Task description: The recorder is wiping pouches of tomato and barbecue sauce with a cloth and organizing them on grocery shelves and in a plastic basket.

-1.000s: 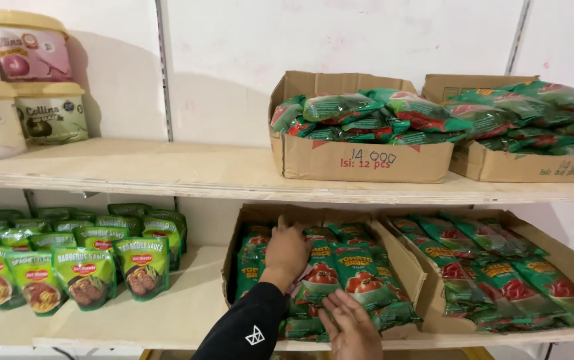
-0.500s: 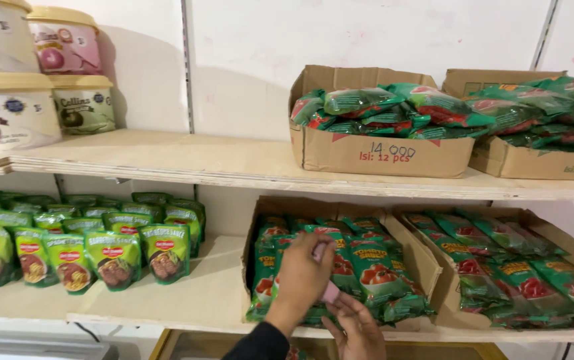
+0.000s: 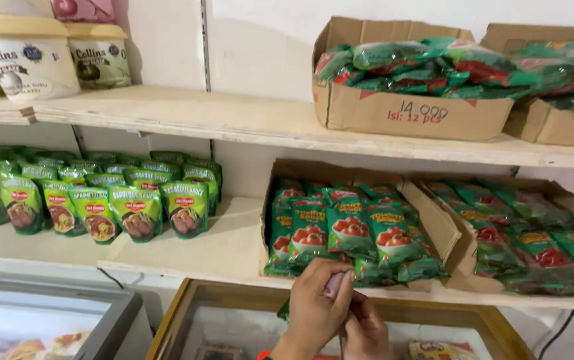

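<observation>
Both hands met low before the lower shelf (image 3: 233, 253), the left hand (image 3: 317, 310) curled shut around a small pinkish object (image 3: 334, 285) and the right hand (image 3: 367, 330) closed against it, steadying it just below the open carton (image 3: 443, 227) of green sauce pouches (image 3: 350, 230).
</observation>
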